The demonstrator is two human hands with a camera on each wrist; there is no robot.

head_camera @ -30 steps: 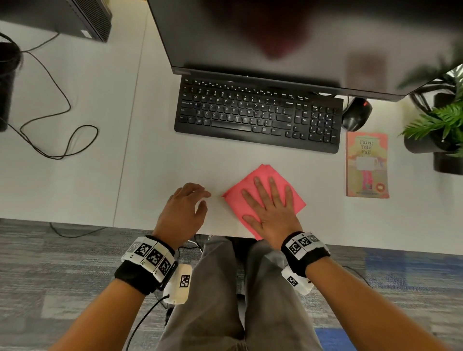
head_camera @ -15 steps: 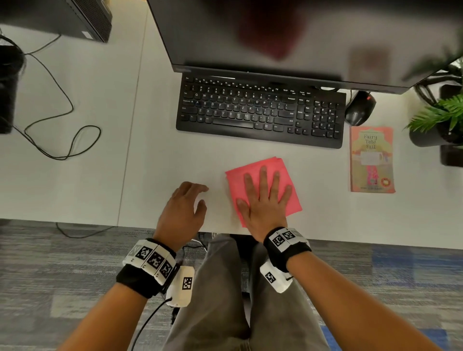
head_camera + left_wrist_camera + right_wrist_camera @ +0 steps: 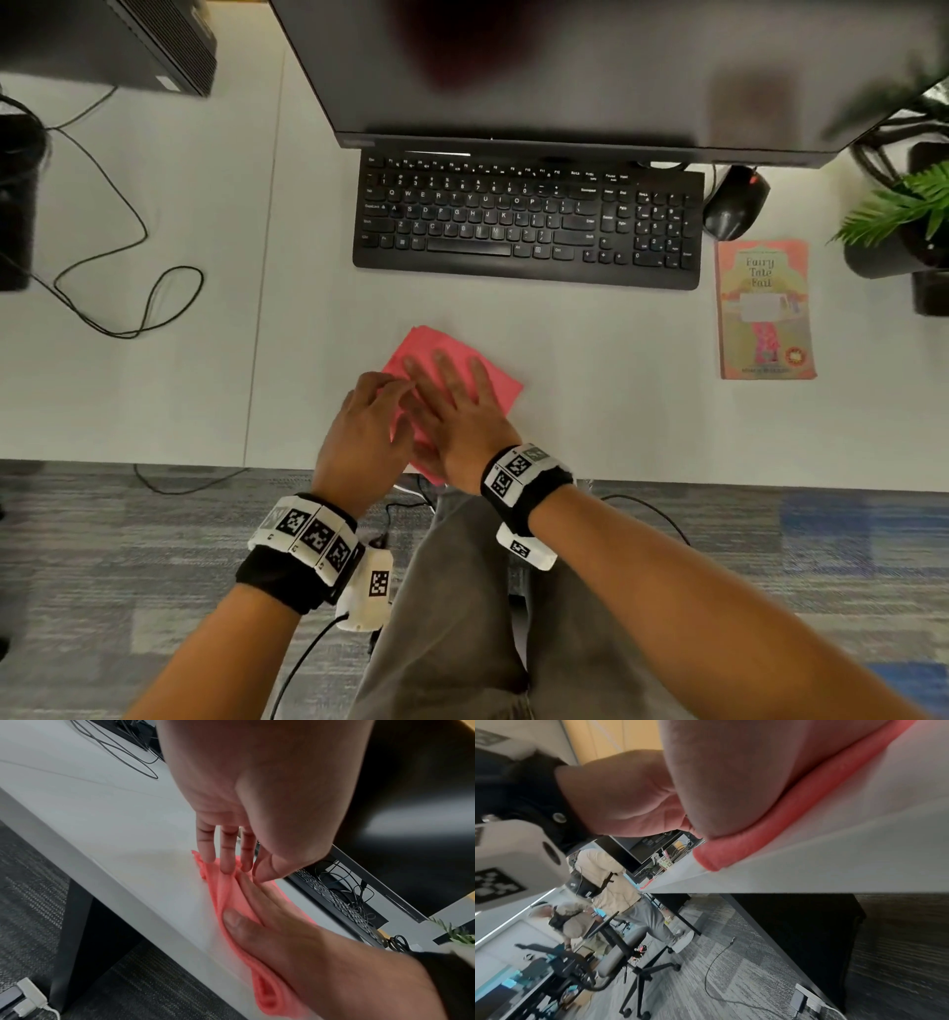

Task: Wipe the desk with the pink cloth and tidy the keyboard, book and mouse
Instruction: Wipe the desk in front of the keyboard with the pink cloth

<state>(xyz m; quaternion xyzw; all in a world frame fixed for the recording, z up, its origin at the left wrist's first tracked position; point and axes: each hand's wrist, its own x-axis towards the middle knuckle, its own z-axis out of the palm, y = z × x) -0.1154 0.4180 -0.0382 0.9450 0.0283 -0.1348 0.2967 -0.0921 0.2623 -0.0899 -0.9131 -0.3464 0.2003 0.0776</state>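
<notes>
The pink cloth (image 3: 495,383) lies on the white desk (image 3: 616,390) near its front edge. My right hand (image 3: 452,401) presses flat on it with fingers spread. My left hand (image 3: 377,411) sits right beside it, its straight fingers (image 3: 227,854) touching the cloth's (image 3: 231,898) bunched left edge. In the right wrist view my palm (image 3: 731,770) covers the cloth (image 3: 795,801), whose corner reaches the desk edge. The black keyboard (image 3: 529,221) lies under the monitor, the black mouse (image 3: 734,205) to its right, and the pink book (image 3: 765,308) just in front of the mouse.
A large monitor (image 3: 565,72) overhangs the keyboard's back edge. Potted plants (image 3: 904,205) stand at the far right. A looped black cable (image 3: 102,257) and a dark computer case (image 3: 128,41) occupy the left desk. Other people and office chairs (image 3: 618,949) are behind me.
My right hand has slid the cloth leftward along the front of the desk. It now meets my left hand, whose fingers have come onto the cloth's edge.
</notes>
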